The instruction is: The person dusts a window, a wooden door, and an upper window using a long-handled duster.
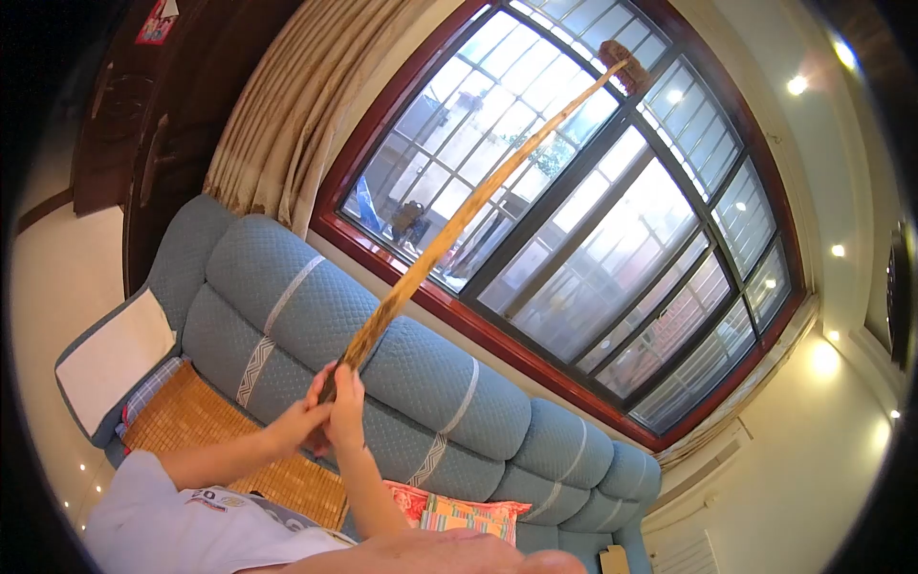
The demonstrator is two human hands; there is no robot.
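A long-handled mop [478,196] slants up across the view, its pole bare, pale wood that darkens towards the lower end. The brown, rough-looking head [624,67] is in front of the upper part of the window [593,249]; I cannot tell whether it touches the glass. My left hand [304,426] and my right hand [344,407] are closed together round the pole's lower end, the right slightly higher. The fingers overlap and partly hide the end of the pole. Both forearms reach up over the sofa.
A blue quilted sofa [382,402] runs below the window, with a woven mat [191,421] on its seat and a patterned red cushion [459,507]. A beige curtain [287,96] hangs left of the window frame. Lights [797,85] dot the ceiling on the right.
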